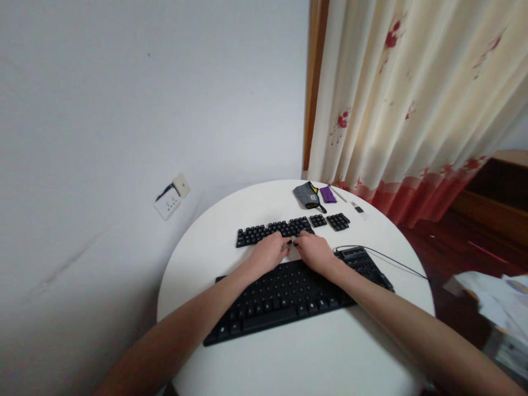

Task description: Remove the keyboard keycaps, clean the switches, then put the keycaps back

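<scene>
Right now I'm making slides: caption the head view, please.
Left hand and right hand nearly meet between a black keyboard and grouped black keycaps on a white table.

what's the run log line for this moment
left hand: at small piece | right hand: at small piece | keyboard: nearer side | keycaps: grouped beyond hands

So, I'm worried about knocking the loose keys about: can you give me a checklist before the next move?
1. Loose keycaps grouped beyond the keyboard: ok.
2. Keyboard lying on the table: ok.
3. Space above the keyboard clear of arms: not ok, both forearms cross over it.
4. Left hand and right hand clear of the keycaps: cannot tell, they look very close.
5. Small pale thing at the fingertips firmly gripped: cannot tell, too small.
</scene>
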`<state>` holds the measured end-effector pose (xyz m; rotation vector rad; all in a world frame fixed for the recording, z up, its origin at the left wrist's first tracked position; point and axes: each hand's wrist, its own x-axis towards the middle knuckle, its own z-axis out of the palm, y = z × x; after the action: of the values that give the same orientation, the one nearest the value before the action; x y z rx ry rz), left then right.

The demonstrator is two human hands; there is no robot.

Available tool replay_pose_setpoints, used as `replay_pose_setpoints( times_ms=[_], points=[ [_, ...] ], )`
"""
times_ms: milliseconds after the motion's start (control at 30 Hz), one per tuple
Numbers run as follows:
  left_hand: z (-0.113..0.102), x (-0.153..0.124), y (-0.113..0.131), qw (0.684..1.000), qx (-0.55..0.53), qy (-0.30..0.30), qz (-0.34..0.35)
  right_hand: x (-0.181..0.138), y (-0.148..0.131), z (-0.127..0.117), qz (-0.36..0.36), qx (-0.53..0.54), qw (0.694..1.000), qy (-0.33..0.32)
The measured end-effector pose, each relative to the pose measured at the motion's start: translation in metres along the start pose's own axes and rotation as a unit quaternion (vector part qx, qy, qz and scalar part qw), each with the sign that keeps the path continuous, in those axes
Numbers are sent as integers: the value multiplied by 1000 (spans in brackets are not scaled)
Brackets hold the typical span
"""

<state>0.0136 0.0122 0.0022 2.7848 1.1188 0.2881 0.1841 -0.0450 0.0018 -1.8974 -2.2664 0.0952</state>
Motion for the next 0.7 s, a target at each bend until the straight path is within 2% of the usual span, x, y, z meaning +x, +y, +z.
replay_pose_setpoints(
  times_ms=[133,400,567,700],
  points=[
    [-3,1,0,999,-27,16,12,-3,6,1,-11,11,1000,27],
    [-4,5,-3,998,-51,-9,-27,-1,9,2,-10,54,998,32],
    [-30,-13,6,996,-79,-30,-9,-10,7,-15,12,104,990,92],
    [-52,-45,32,990,-127,-48,47,-37,1,-27,-47,223,966,120]
  ],
)
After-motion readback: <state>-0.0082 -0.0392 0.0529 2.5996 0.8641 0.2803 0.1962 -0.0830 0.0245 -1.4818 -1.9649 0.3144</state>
